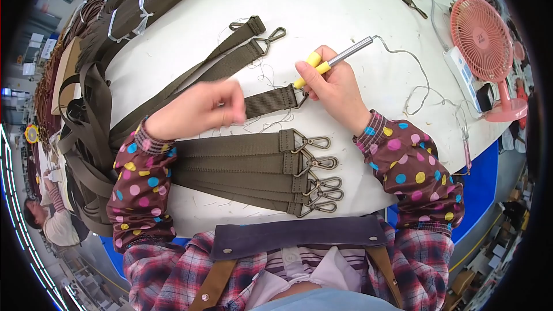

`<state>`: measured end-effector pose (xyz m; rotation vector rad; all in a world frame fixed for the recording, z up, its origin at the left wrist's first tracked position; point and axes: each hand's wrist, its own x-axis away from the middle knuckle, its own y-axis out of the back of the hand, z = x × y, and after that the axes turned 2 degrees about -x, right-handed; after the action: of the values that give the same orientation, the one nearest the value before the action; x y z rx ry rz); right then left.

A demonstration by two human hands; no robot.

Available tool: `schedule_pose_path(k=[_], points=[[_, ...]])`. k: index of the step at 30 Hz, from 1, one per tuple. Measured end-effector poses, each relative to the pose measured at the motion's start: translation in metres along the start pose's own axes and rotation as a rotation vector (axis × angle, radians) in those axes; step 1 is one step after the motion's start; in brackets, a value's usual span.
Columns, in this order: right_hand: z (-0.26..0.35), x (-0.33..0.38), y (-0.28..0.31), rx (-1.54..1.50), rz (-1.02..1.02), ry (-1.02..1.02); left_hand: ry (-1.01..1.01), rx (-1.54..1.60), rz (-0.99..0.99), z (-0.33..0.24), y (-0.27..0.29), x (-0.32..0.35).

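My right hand (337, 87) is closed around a corded pen-shaped tool (350, 50) with a silver barrel and yellow parts. A thin wire runs from the barrel's upper end. Just below the tool's yellow end lies a dark olive webbing strap (271, 101), with a metal ring at its tip near my right fingers. Over the same strap, my left hand (199, 109) is curled with its fingers together, slightly blurred; whatever is in them, if anything, is hidden. Nearer to me, several straps (236, 164) lie side by side, their metal snap hooks (322, 163) pointing right.
Two more hooked straps (242, 52) lie farther back on the white table (363, 178). Bundled webbing (95, 109) is heaped at the left. A pink fan (483, 37) stands at the right beside a white box (462, 75). Loose threads are scattered about.
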<state>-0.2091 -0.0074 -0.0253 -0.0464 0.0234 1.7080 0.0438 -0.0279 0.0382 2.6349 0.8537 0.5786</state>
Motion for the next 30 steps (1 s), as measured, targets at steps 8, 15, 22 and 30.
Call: schedule_pose_path(k=[8,15,22,30], points=[[-0.002,0.001,0.0,0.035,0.004,0.022,-0.077,-0.394,0.069,-0.02,0.003,0.002],[0.0,0.002,-0.003,0.0,0.013,0.005,-0.234,-0.433,-0.152,0.014,-0.008,-0.054],[-0.003,0.003,-0.003,0.098,0.017,0.083,-0.123,-0.399,-0.186,0.014,-0.025,-0.053],[-0.005,0.0,-0.005,0.152,0.002,0.114,-0.077,-0.268,-0.327,0.012,-0.03,-0.053]])
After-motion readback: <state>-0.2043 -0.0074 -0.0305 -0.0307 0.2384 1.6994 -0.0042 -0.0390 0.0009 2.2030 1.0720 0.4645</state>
